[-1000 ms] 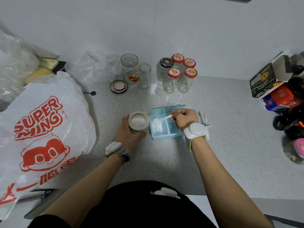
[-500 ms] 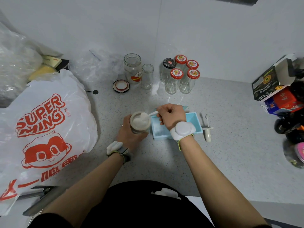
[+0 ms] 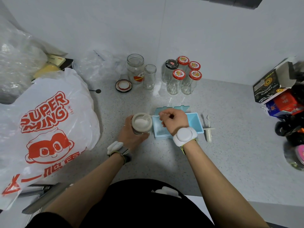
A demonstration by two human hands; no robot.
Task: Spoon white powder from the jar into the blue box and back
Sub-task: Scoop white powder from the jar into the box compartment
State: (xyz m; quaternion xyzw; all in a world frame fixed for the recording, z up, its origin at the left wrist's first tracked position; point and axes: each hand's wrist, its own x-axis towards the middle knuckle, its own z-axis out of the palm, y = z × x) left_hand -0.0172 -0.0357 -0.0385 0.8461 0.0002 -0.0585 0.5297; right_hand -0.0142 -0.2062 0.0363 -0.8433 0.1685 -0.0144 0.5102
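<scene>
A small jar [image 3: 141,124] filled with white powder stands on the grey counter, and my left hand [image 3: 130,135] grips it from the left and below. Right beside it sits the open blue box [image 3: 195,122] with its lid tilted up behind. My right hand [image 3: 174,120] hovers over the box and pinches the handle of a white spoon [image 3: 152,116]. The spoon's bowl rests over the jar's mouth at its far rim. Most of the box's inside is hidden by my right hand.
A white utensil [image 3: 208,129] lies just right of the box. Several empty glass jars [image 3: 179,78] and a loose lid [image 3: 123,85] stand at the back. A large printed plastic bag [image 3: 47,122] fills the left; cartons [image 3: 278,89] and dark objects crowd the right edge.
My right hand carried the spoon from the blue box leftward to the jar's mouth. The left hand kept holding the jar in place.
</scene>
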